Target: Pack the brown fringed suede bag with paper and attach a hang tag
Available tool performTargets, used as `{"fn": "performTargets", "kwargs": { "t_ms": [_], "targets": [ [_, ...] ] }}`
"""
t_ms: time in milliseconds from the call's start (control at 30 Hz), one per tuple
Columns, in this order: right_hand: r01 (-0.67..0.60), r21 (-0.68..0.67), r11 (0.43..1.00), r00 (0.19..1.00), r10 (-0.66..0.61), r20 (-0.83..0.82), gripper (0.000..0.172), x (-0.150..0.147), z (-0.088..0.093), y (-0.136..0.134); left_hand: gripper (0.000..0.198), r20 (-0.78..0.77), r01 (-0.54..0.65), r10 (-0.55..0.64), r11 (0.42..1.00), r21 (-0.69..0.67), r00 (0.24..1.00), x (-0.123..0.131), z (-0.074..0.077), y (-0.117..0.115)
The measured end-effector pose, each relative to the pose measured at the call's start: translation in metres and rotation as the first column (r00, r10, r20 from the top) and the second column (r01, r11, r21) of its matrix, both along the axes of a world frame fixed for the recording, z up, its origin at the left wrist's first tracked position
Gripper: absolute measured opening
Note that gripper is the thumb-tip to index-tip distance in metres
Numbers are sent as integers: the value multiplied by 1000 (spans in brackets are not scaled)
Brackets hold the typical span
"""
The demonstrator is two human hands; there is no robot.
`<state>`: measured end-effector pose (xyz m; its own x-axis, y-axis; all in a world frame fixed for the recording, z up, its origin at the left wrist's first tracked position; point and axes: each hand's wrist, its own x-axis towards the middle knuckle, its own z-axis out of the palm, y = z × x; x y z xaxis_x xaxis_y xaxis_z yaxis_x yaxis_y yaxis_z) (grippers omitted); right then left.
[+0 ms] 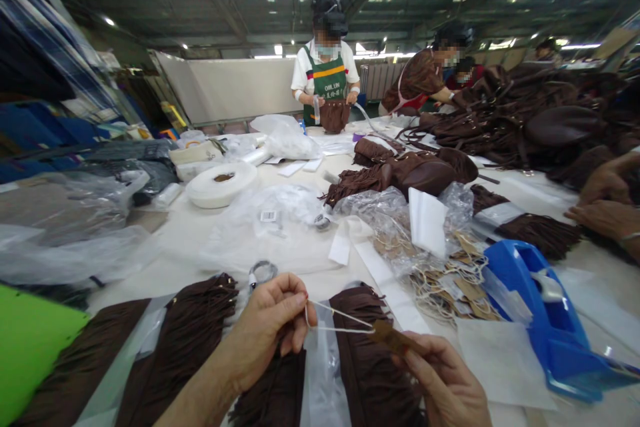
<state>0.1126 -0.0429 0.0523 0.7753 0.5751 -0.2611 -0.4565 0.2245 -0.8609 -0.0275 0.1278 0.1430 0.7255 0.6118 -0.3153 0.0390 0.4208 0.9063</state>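
My left hand (273, 320) pinches the loop of a white string (340, 320), its fingers closed. The string runs taut to a brown paper hang tag (393, 339), which my right hand (440, 373) grips between thumb and fingers. Both hands are held above a dark brown fringed piece (370, 353) with a clear plastic band (325, 367) around its middle. To the left lies a second brown fringed piece (170, 340), likewise wrapped in a clear band.
A blue tape dispenser (540, 320) stands at right beside a pile of strung tags (455, 280). Farther back are a white roll (221, 183), plastic bags (280, 213) and brown fringed bags (410, 170). A co-worker (327, 77) stands opposite; another person's hands (610, 200) are at right.
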Motion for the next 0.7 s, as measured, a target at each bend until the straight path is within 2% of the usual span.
{"fn": "performTargets", "kwargs": {
  "t_ms": [133, 267, 400, 500, 600, 700],
  "targets": [
    [-10, 5, 1000, 994, 9, 108, 23, -6, 0, 4, 26, 31, 38, -39, 999, 29, 999, 0, 8, 0],
    [-94, 51, 994, 992, 90, 85, 23, -11, 3, 13, 25, 70, 75, -80, 995, 68, 994, 0, 21, 0],
    [-149, 94, 984, 986, 141, 90, 25, -20, 7, 24, 24, 131, 114, -120, 992, 50, 984, 0, 37, -1],
    [-215, 94, 972, 964, 196, 179, 22, -27, 6, 29, 20, 167, 133, -137, 990, 39, 976, 1, 46, -3],
    [-293, 36, 956, 903, 264, 339, 22, -27, 6, 29, 17, 189, 162, -167, 986, 38, 968, 2, 52, -5],
    [-350, 26, 936, 852, 307, 425, 30, -18, 16, 26, 16, 165, 192, -198, 980, 52, 966, 4, 58, -9]
  ]
}}
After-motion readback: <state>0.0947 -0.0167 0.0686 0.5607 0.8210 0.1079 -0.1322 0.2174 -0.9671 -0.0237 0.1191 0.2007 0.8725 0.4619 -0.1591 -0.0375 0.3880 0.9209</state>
